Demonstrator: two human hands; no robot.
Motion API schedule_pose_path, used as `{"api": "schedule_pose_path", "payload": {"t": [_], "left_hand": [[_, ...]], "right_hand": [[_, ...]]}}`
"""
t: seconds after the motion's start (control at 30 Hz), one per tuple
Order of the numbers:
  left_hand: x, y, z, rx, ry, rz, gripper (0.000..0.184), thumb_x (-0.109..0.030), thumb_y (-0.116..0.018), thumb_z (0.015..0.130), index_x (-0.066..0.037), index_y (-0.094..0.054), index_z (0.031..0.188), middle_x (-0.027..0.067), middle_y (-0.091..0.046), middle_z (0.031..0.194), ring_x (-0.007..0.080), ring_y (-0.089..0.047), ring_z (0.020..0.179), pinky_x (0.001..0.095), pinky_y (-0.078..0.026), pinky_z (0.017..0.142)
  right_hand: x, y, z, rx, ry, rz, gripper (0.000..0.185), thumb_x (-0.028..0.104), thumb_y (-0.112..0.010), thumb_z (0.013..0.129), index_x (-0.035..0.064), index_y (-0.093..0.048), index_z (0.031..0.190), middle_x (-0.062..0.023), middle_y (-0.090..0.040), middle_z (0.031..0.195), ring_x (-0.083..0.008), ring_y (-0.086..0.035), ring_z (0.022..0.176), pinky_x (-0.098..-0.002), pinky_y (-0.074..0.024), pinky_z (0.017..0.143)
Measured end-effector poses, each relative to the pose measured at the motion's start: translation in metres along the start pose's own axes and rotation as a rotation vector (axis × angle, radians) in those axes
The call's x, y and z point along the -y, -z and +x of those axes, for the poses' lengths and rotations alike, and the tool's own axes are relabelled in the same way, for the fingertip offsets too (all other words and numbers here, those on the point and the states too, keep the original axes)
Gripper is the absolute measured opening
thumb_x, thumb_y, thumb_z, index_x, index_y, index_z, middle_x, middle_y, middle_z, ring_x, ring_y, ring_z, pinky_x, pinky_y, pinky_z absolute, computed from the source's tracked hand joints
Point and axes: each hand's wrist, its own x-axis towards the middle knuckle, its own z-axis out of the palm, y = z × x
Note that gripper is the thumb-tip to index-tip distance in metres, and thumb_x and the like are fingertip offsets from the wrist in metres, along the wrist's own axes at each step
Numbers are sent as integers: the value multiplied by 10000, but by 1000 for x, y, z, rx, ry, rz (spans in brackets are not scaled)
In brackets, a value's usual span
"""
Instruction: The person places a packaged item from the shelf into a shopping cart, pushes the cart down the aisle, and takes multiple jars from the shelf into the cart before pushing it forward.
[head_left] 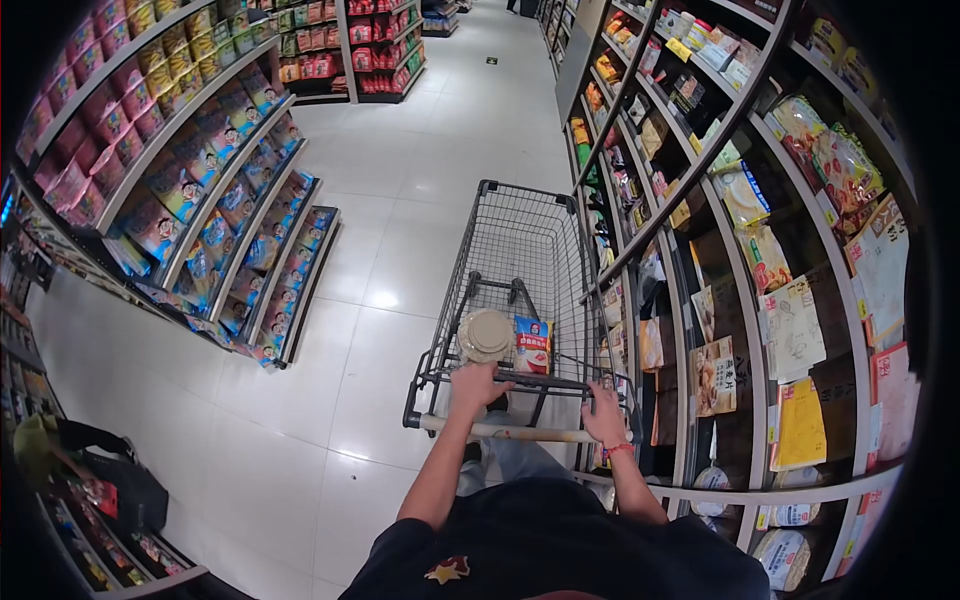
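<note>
Just ahead of our left hand (476, 386), the round, beige-topped container (485, 334) sits in the grey metal-wire shopping cart (530, 190); our right hand (604, 414) also touches its rear frame, finger closure unclear on both.

Past the cart (530, 191), red packs (376, 28) are cut off by the top edge. Right of it, small words on bags (848, 168) can't be read.
</note>
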Motion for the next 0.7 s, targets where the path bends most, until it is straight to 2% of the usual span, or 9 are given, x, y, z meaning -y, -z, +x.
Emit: {"api": "schedule_pose_path", "payload": {"t": [0.1, 0.17, 0.2, 0.27, 0.3, 0.37, 0.57, 0.7], "left_hand": [[11, 10, 18, 78, -57, 18, 567, -709, -760, 754, -181, -733, 959, 67, -757, 859, 307, -737, 875, 485, -536, 770], [13, 24, 32, 219, -102, 19, 656, -779, -749, 712, -169, -687, 944, 71, -743, 855, 311, -730, 889, 486, -526, 775], [16, 26, 40, 212, -105, 20, 656, -779, -749, 712, -169, -687, 944, 71, -743, 855, 311, -730, 889, 486, -526, 775], [22, 27, 53, 271, -206, 7, 743, -822, -744, 668, -141, -614, 937, 92, -713, 842, 314, -716, 860, 437, -511, 699], [22, 24, 59, 273, -208, 6, 743, -822, -744, 668, -141, -614, 937, 92, -713, 842, 314, -716, 860, 437, -511, 699], [21, 30, 67, 303, -205, -38, 780, -826, -787, 601, -142, -629, 940, 94, -710, 858, 320, -712, 892, 483, -515, 789], [13, 37, 104, 263, -224, -58, 775, -811, -799, 594, -135, -634, 936, 99, -711, 842, 346, -713, 849, 464, -543, 749], [1, 44, 141, 335, -198, -28, 766, -812, -788, 608, -125, -667, 925, 116, -717, 816, 345, -714, 838, 456, -548, 729]], "right_hand": [[2, -2, 7, -10, 44, 21, 556, 207, -654, 911, 118, -536, 1447, -203, -637, 1299, -395, -538, 1277, -494, -497, 1020], [10, 5, 15, 15, 29, 31, 538, 185, -659, 909, 88, -550, 1427, -211, -638, 1274, -381, -561, 1263, -459, -490, 1043], [16, 9, 17, 12, 25, 11, 533, 179, -664, 905, 90, -555, 1419, -203, -644, 1262, -374, -574, 1243, -454, -498, 1027], [15, 7, 26, 0, 23, 9, 528, 177, -665, 903, 91, -559, 1413, -196, -649, 1251, -368, -580, 1233, -452, -503, 1014], [12, 6, 27, 2, 12, 9, 523, 175, -666, 901, 92, -563, 1407, -189, -653, 1241, -363, -586, 1223, -451, -508, 1002], [11, 6, 35, -30, 29, 5, 506, 171, -665, 899, 94, -572, 1390, -166, -665, 1216, -353, -596, 1204, -449, -515, 982], [10, 13, 75, -45, 18, -5, 495, 185, -674, 891, 100, -585, 1370, -163, -669, 1197, -354, -601, 1198, -463, -519, 975], [3, 18, 112, -114, 31, 31, 482, 224, -677, 891, 94, -597, 1347, -183, -657, 1203, -366, -596, 1189, -478, -517, 969]]}}
